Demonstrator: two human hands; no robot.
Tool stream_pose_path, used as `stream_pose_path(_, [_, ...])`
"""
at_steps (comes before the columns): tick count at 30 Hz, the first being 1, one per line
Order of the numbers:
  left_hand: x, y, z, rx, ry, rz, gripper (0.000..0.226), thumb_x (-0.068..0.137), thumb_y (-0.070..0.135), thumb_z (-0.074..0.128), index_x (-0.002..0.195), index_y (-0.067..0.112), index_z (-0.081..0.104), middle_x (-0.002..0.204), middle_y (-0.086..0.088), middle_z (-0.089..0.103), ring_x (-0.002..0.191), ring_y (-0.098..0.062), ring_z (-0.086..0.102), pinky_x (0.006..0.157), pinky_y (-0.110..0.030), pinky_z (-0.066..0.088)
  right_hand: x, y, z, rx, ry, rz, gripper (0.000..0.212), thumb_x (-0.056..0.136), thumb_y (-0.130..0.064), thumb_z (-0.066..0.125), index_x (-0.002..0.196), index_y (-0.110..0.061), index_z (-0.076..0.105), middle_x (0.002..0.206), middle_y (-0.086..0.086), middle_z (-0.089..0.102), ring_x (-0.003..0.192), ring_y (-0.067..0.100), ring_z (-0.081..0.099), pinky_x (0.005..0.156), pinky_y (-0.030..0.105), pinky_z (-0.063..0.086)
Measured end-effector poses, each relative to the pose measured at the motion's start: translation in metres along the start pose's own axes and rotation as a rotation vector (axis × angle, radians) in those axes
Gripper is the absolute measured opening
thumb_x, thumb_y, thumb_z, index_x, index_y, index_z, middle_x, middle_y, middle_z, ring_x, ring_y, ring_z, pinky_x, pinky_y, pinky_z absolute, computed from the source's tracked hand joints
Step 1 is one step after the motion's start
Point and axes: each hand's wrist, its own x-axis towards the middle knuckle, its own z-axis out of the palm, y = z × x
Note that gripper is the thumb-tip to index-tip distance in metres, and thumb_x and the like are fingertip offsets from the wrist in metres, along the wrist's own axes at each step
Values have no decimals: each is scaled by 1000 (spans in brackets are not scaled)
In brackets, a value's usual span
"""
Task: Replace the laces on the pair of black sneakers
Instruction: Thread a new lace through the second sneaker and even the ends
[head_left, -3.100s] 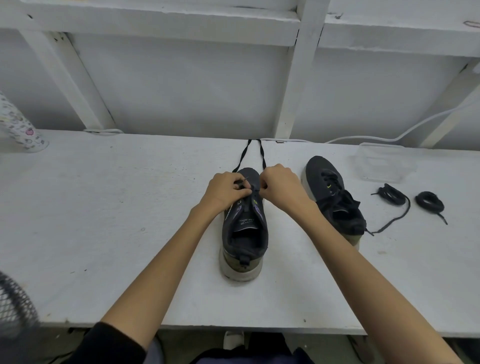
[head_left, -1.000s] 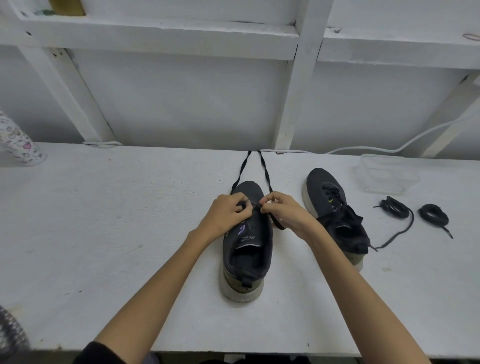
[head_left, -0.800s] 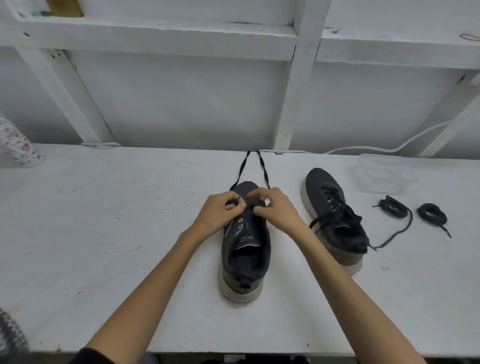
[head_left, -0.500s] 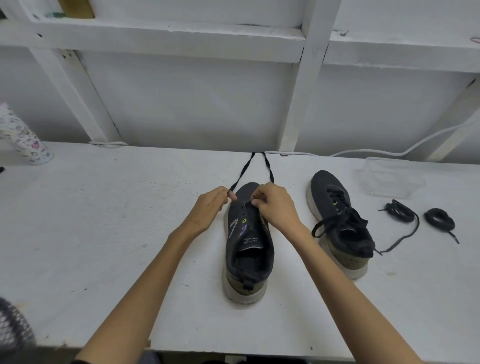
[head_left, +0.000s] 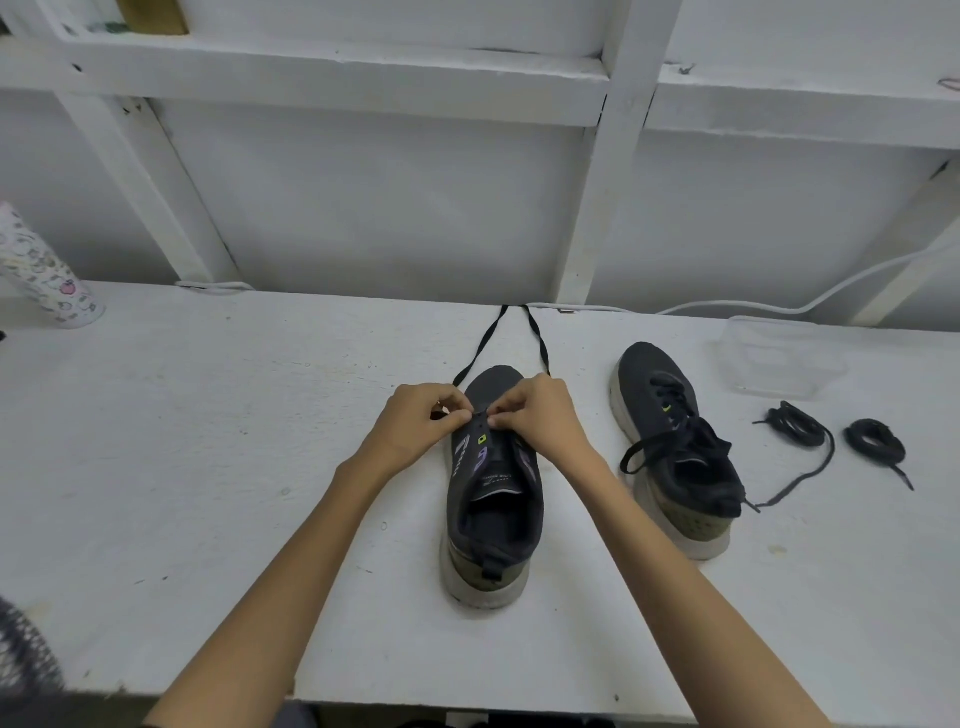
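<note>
From the head view: at the middle of the white tabletop (head_left: 208, 441), a black sneaker (head_left: 493, 499), heel nearest, toe toward the back wall; dark knit upper, thick pale sole, olive heel panel with a black pull tab, purple and yellow-green marks beside the tongue, eyelets below the hands bare. Over its toe end, left hand (head_left: 415, 431) and right hand (head_left: 540, 421) close together, fingers (head_left: 457, 415) of both curled, thumb and forefinger of each pinching a flat black lace (head_left: 485, 343) at the front eyelets. Beyond the toe, two strands of that lace laid flat across the tabletop, converging at its back edge. To the right and apart, a second black sneaker (head_left: 675, 452) of the same build, angled a little, laced up, loose loops bunched over the tongue and one end hanging down its left side. Further right, two coiled black laces (head_left: 795, 428) on the tabletop, the farther coil (head_left: 875, 441) lying apart, the nearer coil's tail reaching to just beside that sneaker's heel. Behind them a clear plastic container (head_left: 779, 358). At the far left a patterned tumbler (head_left: 41, 280); along the back, a white cable (head_left: 779, 307)
</note>
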Motion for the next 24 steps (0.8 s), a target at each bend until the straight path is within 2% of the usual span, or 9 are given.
stream_pose_path(3, [1,3,0,83,0,15,9,85,14,68,86,21,74,83,7,71,81,-5,64,76,-20,50,-3,3,2,69,24,21,15,75,-6,80,90,-6,79,86,7,74,70,5,58,64,10,43])
stream_pose_path(7, [2,8,-3,157,9,-3,7,80,13,68,80,18,73,77,6,70,74,-8,63,72,-24,49,-4,3,4,94,37,27,15,76,-5,79,91,-6,79,89,10,75,72,9,59,67,14,44])
stream_pose_path(9, [3,11,-4,204,-3,-11,6,78,14,68,78,18,72,75,7,69,73,-8,63,70,-25,49,-4,4,5,105,42,25,15,77,-4,78,91,-6,79,88,10,75,67,4,57,64,9,42])
stream_pose_path(11, [6,15,-7,263,-27,-23,6,77,14,67,77,18,71,76,6,70,73,-9,63,68,-21,48,-5,4,5,111,46,19,14,77,-4,77,91,-6,79,85,8,74,64,0,55,62,11,41])
stream_pose_path(14, [13,22,-10,376,-82,-28,3,74,15,67,74,17,69,75,5,69,73,-10,62,60,-15,40,-6,4,6,106,52,14,14,78,-5,77,92,-6,79,78,1,68,66,4,55,68,19,42])
stream_pose_path(17, [19,31,-13,463,-143,-26,3,73,16,67,73,18,68,74,3,69,73,-13,63,59,-19,42,-7,5,7,97,56,5,14,79,-5,76,93,-7,79,70,-13,60,64,0,53,67,18,41])
stream_pose_path(21, [23,40,-16,525,-183,-2,6,74,14,64,77,14,70,75,0,69,73,-17,63,66,-27,50,-8,7,8,88,71,-12,14,80,-5,76,93,-6,79,79,-2,68,71,7,56,61,8,38])
stream_pose_path(24, [24,42,-16,508,-192,-5,6,76,15,63,77,16,69,77,0,70,75,-16,63,67,-27,50,-8,7,8,94,80,-17,14,80,-6,76,93,-7,79,83,1,70,75,9,57,62,7,37])
